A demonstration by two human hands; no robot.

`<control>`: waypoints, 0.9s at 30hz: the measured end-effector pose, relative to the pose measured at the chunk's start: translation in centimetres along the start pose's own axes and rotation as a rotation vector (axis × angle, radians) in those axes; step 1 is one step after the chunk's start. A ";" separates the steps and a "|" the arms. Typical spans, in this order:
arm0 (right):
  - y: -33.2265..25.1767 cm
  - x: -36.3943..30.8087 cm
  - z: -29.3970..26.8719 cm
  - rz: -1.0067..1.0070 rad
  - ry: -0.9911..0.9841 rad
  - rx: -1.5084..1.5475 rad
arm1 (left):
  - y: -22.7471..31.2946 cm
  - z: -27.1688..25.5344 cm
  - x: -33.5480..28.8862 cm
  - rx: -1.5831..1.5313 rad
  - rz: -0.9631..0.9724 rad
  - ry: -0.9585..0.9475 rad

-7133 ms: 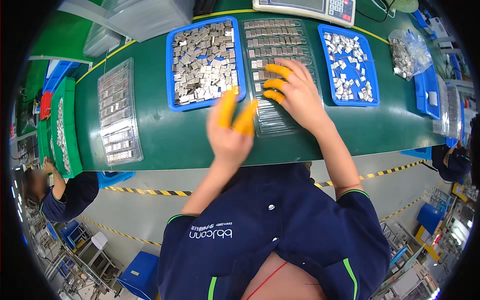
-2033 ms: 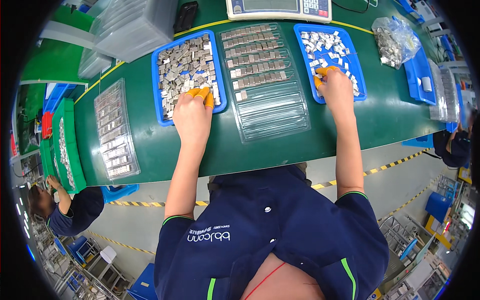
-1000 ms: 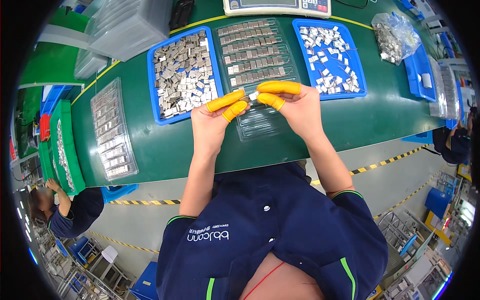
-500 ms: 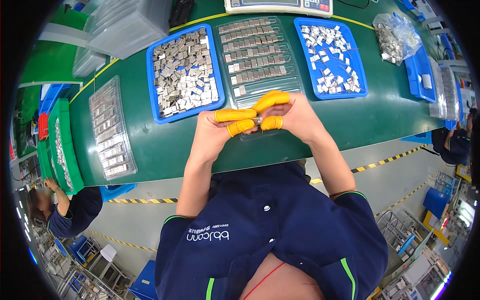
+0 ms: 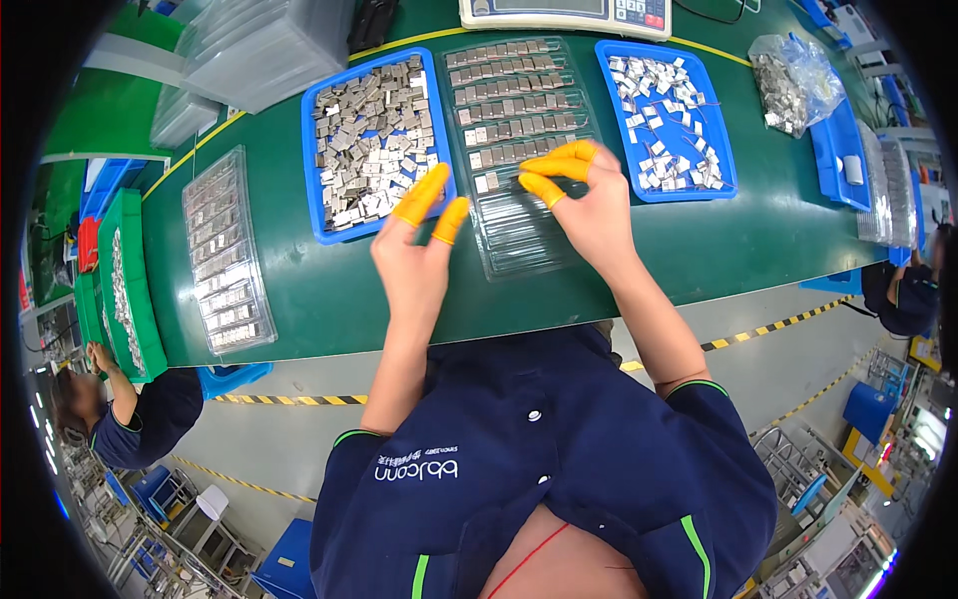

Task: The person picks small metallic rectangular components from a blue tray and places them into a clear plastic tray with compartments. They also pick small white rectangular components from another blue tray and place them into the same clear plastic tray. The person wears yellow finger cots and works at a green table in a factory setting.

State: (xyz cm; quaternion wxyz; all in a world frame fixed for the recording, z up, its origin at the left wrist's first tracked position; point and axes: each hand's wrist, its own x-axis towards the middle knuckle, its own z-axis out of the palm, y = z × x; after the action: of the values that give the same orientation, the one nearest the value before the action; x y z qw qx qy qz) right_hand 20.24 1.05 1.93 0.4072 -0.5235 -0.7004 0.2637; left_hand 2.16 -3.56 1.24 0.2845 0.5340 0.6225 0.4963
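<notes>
My right hand (image 5: 591, 200), with yellow finger cots, pinches a small metal connector, mostly hidden by the fingertips, over a clear blister tray (image 5: 519, 240). Beside those fingertips, a silver connector (image 5: 486, 183) starts a row in this tray. Rows of similar metal connectors with thin wires fill its far part; ribbed slots show in the near part. My left hand (image 5: 414, 245), also in yellow finger cots, is open and slightly blurred, its fingers apart. Its fingertips reach the near right corner of a blue tray (image 5: 329, 235) heaped with loose metal connector shells (image 5: 369, 130).
Right of the blister tray lies a blue tray (image 5: 723, 190) of small white wired connectors. A scale (image 5: 569, 15) stands at the back. Another filled blister tray (image 5: 230, 260) lies left. Clear stacked trays (image 5: 264, 55), a plastic bag of parts (image 5: 793, 85) and a co-worker (image 5: 130, 419) are further out.
My hands have come apart from the metal connector they held together. The left moved left and opened toward the shell tray; the right moved forward over the blister tray's row.
</notes>
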 end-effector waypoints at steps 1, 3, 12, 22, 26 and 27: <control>0.6 0.2 0.1 -0.121 0.055 -0.220 | -0.3 -0.6 0.4 0.143 0.143 0.057; 1.9 0.4 1.1 -0.243 0.038 -0.365 | -1.1 -2.1 1.2 0.351 0.231 0.105; 2.4 -0.1 2.2 -0.249 -0.059 -0.379 | -1.6 -4.8 2.7 0.730 0.264 0.153; 6.5 1.5 -7.3 0.085 0.223 -0.663 | -3.7 -2.5 5.2 0.512 0.067 -0.213; 7.4 0.7 -9.4 0.238 0.146 -0.716 | -1.9 -2.2 5.6 0.414 -0.044 -0.269; 7.5 0.8 -9.3 0.203 0.142 -0.663 | -1.3 -2.2 5.6 0.391 -0.167 -0.285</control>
State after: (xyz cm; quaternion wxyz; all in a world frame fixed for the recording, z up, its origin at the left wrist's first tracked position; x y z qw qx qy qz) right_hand 31.92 3.62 1.12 0.2345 -0.7111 -0.6624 0.0243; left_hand -1.80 1.18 1.77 0.3008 0.5901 0.7022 0.2610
